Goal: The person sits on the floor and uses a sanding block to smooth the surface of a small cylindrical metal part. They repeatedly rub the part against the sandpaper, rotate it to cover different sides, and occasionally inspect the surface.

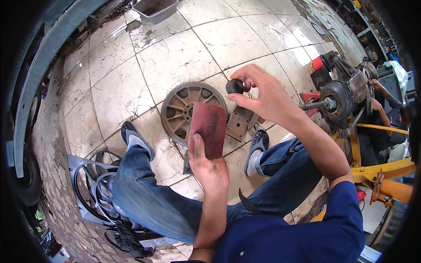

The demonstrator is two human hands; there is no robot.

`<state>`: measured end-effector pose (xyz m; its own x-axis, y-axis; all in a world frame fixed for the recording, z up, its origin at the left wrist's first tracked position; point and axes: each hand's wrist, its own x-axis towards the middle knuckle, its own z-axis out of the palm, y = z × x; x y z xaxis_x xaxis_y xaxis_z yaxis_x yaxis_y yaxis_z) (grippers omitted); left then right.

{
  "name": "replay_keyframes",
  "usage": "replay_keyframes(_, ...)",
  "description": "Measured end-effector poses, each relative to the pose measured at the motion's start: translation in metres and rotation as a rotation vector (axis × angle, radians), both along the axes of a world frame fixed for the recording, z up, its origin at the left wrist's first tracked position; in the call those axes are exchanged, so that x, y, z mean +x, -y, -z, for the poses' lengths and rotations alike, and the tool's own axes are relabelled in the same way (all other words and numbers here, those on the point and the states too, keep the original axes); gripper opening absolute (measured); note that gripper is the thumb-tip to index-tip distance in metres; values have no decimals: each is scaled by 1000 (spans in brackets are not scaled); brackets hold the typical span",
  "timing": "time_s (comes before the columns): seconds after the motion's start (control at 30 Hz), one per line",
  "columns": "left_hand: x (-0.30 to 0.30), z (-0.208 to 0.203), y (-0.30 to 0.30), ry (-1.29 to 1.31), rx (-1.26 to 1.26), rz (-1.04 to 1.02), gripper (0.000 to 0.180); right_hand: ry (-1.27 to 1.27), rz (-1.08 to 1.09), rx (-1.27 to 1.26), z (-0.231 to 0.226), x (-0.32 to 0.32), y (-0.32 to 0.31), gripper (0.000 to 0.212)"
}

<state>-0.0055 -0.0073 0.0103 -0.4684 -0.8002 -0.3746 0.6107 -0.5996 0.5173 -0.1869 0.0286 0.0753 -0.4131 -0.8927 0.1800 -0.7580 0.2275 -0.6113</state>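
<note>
My left hand [210, 172] is closed on a reddish-brown sheet of sandpaper [209, 125], thumb on its face. A dark worn streak runs down the sheet. To its right and a little farther off, my right hand [269, 96] pinches a small black rounded piece [235, 86] between thumb and fingers. It is apart from the sandpaper, and I cannot tell its exact kind. Below both hands, a toothed metal flywheel [173, 107] lies on the tiles, partly covered by the sheet. Beside it stands a rusty metal block with holes [239, 123], between my feet.
At the right, a hub and axle assembly [335, 98] stands near a yellow steel frame [386, 171]; another person's arms [386, 103] reach in behind it. A grey plastic tub [158, 15] sits far off. Grey plastic frames [94, 188] lie by my left leg.
</note>
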Motion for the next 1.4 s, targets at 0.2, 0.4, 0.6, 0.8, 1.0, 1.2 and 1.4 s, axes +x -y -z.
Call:
replay_keyframes(0.2,-1,2,-4,-145,133,32,39,145,-50,-71,-8,-1,-6,39)
replay_keyframes(0.4,-6,-5,-5,-287,73,105,48,250,-112,-86,-10,4,-6,41)
replay_keyframes(0.6,-7,-3,-7,-176,40,75,51,154,-176,-93,-7,7,-10,41)
replay_keyframes(0.8,-4,0,-4,-215,126,82,49,146,-179,-98,-5,5,-10,41)
replay_keyframes(1.0,-4,-1,-5,-215,89,114,50,154,-214,-10,-7,5,-9,43)
replay_keyframes(1.2,-5,0,-7,-120,46,120,50,94,-271,79,-14,1,-10,42)
replay_keyframes(1.4,-6,1,-7,-59,23,100,50,133,-336,67,-8,0,-9,42)
